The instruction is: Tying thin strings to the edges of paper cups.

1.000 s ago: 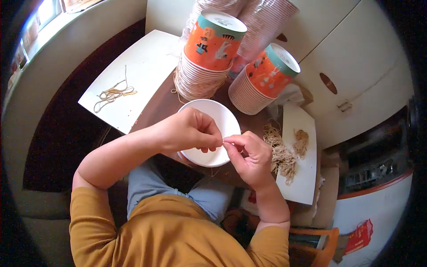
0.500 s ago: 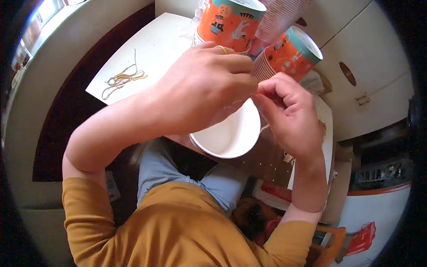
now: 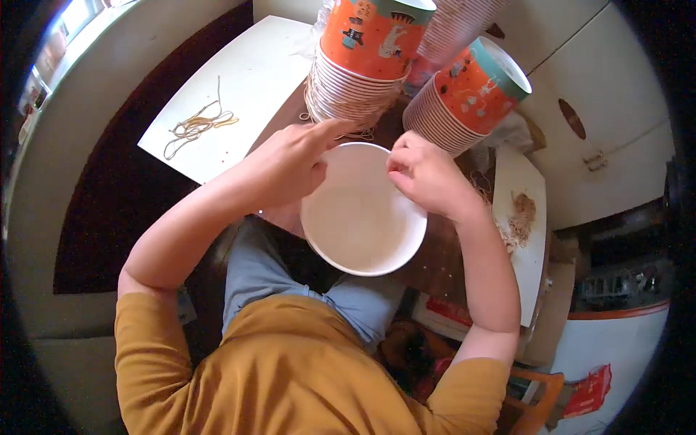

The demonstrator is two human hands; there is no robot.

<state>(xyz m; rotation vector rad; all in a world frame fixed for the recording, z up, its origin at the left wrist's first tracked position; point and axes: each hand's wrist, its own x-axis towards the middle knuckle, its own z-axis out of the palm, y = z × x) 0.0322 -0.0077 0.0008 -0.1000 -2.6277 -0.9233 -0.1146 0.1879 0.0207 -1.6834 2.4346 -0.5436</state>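
Observation:
A large white paper bucket (image 3: 362,217) stands before me with its open mouth toward me. My left hand (image 3: 290,163) is at its far left rim, with the index finger stretched out toward a stack of paper buckets and the thumb lower, apart from it. At the far right rim, my right hand (image 3: 428,174) has its fingers curled together; what they pinch, if anything, is hidden. Directly behind is the tall stack of orange-and-teal buckets (image 3: 370,43), with thin cords hanging around its lower part. A second stack (image 3: 471,94) leans at the right.
A loose bundle of tan cord (image 3: 196,130) lies on the white table leaf (image 3: 254,65) at left. More tangled cord (image 3: 520,221) rests on the right leaf. Behind the stacks are nested pale cups (image 3: 460,29). White cabinets (image 3: 616,80) border the far right.
My hands have parted and moved off the middle, left hand to the left and right hand lower. The bucket's mouth and the cords around the stack behind have come into sight.

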